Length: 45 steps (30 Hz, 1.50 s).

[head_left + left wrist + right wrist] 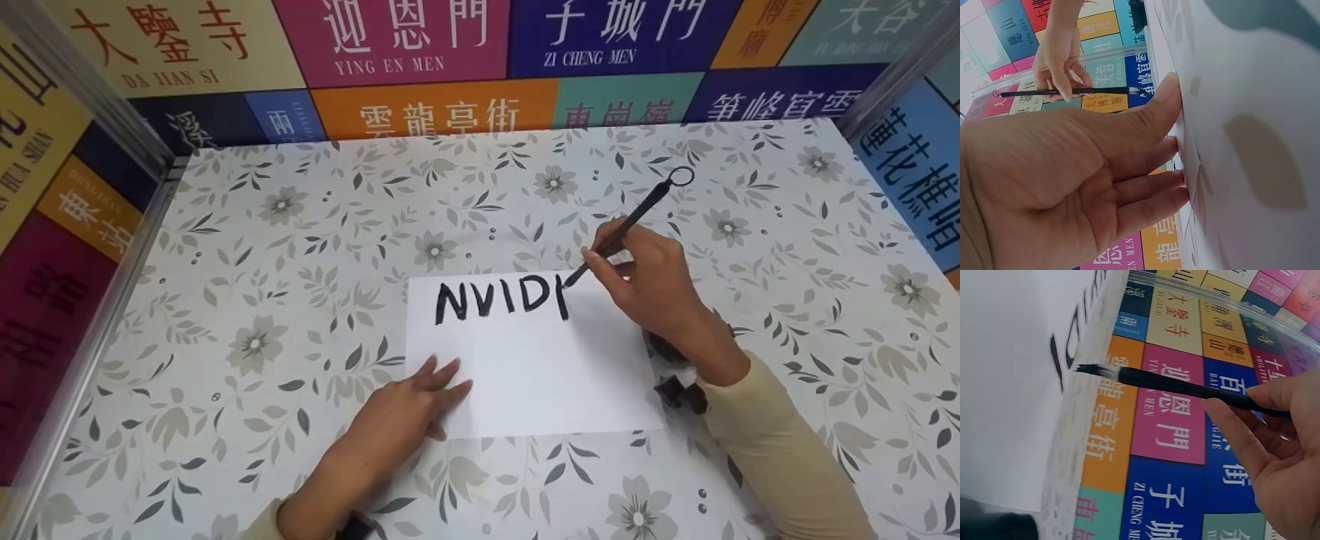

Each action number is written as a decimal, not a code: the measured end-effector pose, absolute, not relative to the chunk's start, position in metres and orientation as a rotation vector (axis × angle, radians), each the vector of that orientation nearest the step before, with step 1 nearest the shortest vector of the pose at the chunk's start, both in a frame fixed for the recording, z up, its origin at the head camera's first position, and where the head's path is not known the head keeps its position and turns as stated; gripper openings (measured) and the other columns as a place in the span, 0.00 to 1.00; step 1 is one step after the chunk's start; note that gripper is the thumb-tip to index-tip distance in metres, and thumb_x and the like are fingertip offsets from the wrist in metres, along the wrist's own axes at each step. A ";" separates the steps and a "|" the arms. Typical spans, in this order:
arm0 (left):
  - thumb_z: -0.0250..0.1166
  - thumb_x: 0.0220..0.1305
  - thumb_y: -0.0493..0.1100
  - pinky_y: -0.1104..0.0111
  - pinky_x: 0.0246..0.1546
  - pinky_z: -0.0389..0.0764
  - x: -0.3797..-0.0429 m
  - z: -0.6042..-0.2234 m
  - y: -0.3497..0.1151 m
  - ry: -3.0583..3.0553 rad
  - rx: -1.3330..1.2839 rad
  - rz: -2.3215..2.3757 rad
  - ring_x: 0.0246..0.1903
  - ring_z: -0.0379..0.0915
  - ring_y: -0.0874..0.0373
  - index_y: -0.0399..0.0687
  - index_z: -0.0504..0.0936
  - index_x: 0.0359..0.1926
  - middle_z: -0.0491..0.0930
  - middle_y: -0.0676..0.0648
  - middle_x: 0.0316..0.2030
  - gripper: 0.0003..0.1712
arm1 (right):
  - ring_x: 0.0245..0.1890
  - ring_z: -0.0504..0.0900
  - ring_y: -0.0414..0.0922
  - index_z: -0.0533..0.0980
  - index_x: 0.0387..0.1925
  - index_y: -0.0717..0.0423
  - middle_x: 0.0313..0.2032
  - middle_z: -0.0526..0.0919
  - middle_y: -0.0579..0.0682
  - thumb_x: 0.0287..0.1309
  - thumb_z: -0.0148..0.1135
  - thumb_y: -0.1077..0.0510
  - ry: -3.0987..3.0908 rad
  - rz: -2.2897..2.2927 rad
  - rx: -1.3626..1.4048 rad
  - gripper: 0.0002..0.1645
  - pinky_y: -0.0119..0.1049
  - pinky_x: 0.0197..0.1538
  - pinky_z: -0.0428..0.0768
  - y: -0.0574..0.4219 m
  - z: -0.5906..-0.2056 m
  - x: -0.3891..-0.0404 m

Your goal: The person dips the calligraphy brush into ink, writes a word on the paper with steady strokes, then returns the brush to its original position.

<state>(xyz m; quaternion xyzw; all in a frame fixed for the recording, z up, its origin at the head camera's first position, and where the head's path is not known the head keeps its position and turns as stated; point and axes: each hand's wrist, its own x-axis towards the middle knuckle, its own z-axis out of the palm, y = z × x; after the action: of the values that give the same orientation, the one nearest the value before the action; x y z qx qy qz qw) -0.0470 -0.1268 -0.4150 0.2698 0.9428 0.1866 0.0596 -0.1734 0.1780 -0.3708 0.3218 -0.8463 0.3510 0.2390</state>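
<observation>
My right hand [660, 281] pinches a dark calligraphy brush [634, 214] with a small loop at its upper end. The brush slants down to the left, its tip close over the top of the last stroke. In the right wrist view, the black-inked bristles [1088, 370] show a pale band near the handle. A white sheet of paper [555, 390] lies under it, with black lettering [499, 300] reading "NVID" and one slanted stroke after it. My left hand [409, 409] rests at the sheet's lower left edge. Its fingers [1148, 185] are extended, with fingertips on the surface.
A floral-patterned cover [255, 255] spreads over the table all around the sheet. Behind stands a wall of colourful panels [420, 109] with Chinese characters, and more panels rise at both sides. A dark strap piece [679, 394] sits by the right cuff.
</observation>
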 end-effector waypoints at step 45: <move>0.70 0.45 0.42 0.55 0.49 0.77 -0.047 -0.416 -0.128 2.875 0.859 0.542 0.62 0.64 0.42 0.47 0.77 0.60 0.69 0.42 0.63 0.35 | 0.33 0.84 0.44 0.75 0.38 0.67 0.32 0.81 0.54 0.56 0.65 0.66 -2.365 0.967 0.927 0.09 0.23 0.28 0.79 0.183 -0.371 -0.178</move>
<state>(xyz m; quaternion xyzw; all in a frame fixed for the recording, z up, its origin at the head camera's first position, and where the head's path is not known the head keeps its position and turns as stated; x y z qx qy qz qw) -0.0469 -0.1278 -0.4158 0.2814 0.9419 0.1776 0.0460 -0.1779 0.1832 -0.3713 0.3333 -0.8507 0.3480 0.2102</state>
